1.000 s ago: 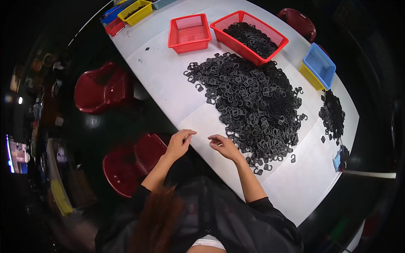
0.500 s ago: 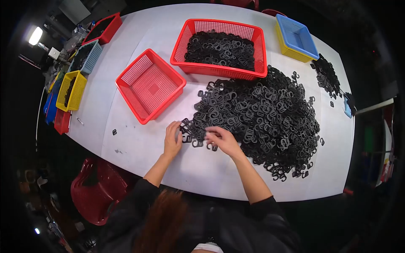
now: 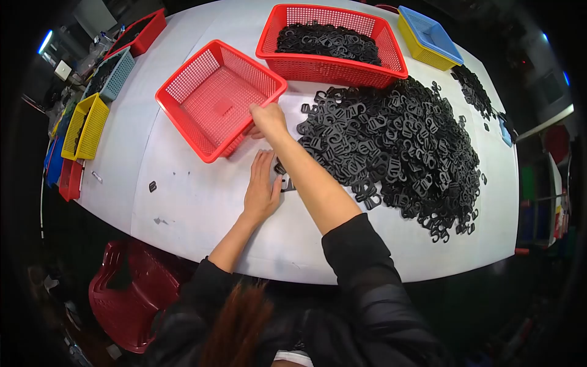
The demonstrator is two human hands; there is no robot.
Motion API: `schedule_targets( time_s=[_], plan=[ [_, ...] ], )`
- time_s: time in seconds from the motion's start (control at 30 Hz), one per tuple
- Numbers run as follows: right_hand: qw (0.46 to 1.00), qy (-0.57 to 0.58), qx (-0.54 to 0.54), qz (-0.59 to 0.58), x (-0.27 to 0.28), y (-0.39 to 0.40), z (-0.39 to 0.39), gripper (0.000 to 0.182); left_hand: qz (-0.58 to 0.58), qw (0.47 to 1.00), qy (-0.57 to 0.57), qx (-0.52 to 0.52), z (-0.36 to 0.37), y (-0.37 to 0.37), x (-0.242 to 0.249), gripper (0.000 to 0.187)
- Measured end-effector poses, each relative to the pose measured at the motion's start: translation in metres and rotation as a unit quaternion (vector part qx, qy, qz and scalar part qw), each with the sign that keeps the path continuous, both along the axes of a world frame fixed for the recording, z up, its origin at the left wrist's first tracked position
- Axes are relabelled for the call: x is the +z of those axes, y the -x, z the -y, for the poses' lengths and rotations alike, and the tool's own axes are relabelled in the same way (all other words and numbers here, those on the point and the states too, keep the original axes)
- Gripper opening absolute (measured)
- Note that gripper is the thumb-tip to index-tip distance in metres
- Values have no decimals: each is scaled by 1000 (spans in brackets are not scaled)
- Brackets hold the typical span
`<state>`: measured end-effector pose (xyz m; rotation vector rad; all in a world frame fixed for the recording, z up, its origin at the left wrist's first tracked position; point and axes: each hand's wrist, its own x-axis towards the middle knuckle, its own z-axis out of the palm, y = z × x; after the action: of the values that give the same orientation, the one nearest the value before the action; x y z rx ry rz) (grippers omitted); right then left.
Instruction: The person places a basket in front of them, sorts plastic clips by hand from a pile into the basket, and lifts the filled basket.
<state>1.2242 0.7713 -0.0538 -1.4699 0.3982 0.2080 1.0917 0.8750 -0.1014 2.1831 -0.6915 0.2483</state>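
Note:
My right hand (image 3: 267, 120) grips the near right rim of an empty red basket (image 3: 223, 104), its fingers wrapped over the edge. My left hand (image 3: 263, 186) lies on the white table (image 3: 202, 202) below that basket, fingers stretched out, beside a few black plastic hook pieces (image 3: 287, 184) partly hidden by my right forearm. A large heap of the same black pieces (image 3: 397, 144) spreads to the right of my forearm. Behind the heap stands a larger red basket (image 3: 342, 70) partly filled with black pieces.
A blue basket on a yellow one (image 3: 431, 43) stands at the back right, near a smaller black pile (image 3: 472, 92). Along the left edge are red, light blue and yellow baskets (image 3: 93, 131). One loose black piece (image 3: 153, 186) lies at left. A dark red chair (image 3: 131, 300) stands below.
My right hand has left the small pieces and moved up and left to take hold of the empty basket's rim. The whole view has shifted, with the baskets now appearing higher.

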Motion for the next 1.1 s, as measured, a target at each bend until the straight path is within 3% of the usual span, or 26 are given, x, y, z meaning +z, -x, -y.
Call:
schedule_targets(
  time_s=[0.13, 0.2, 0.23, 0.27, 0.33, 0.37, 0.4, 0.43, 0.53, 0.57, 0.67, 0.73, 0.83, 0.9, 1.0, 1.1],
  plan=[
    [985, 111, -54, 120, 47, 50, 11, 47, 47, 998, -36, 3, -8, -1, -15, 52],
    [964, 104, -102, 224, 56, 82, 36, 42, 37, 999, 4, -5, -7, -4, -25, 48],
    [961, 103, -86, 241, 90, 127, 51, 36, 29, 999, 18, -12, -13, -3, -23, 46],
    [926, 148, -105, 332, 89, 153, 76, 32, 1, 998, 53, -34, -14, -7, -29, 44],
    [928, 187, -182, 265, 126, 248, 119, 35, -45, 988, 126, -74, -16, -15, -36, 42],
    [890, 216, -256, 309, 133, 294, 146, 27, 1, 991, 125, -36, -16, -14, -40, 36],
    [838, 331, -277, 334, 128, 342, 198, 30, 48, 992, 114, -11, -15, -14, -48, 36],
    [863, 256, -312, 304, 149, 402, 209, 37, 99, 990, 99, 24, -18, -14, -52, 37],
    [897, 176, -332, 231, 151, 584, 294, 55, -117, 975, 186, 23, -26, -11, -37, 39],
    [912, 154, -313, 218, 152, 623, 279, 57, -210, 953, 218, 29, -26, -3, -34, 39],
    [958, 128, -245, 80, 137, 696, 241, 57, -291, 907, 299, -54, -37, 81, 13, 36],
    [961, 130, -242, -24, 104, 724, 230, 53, -326, 869, 308, -208, -54, 153, 45, 33],
    [972, 104, -170, -122, 49, 718, 213, 52, -478, 786, 124, -372, -78, 236, 55, 45],
    [977, 106, -145, -114, 16, 700, 209, 50, -509, 779, 14, -367, -85, 270, 48, 56],
    [981, 142, -82, -106, -16, 654, 195, 50, -623, 714, 72, -312, -100, 290, 10, 79],
    [944, 330, -22, -10, -81, 625, 190, 48, -636, 717, 136, -251, -117, 301, -11, 81]
  ],
)
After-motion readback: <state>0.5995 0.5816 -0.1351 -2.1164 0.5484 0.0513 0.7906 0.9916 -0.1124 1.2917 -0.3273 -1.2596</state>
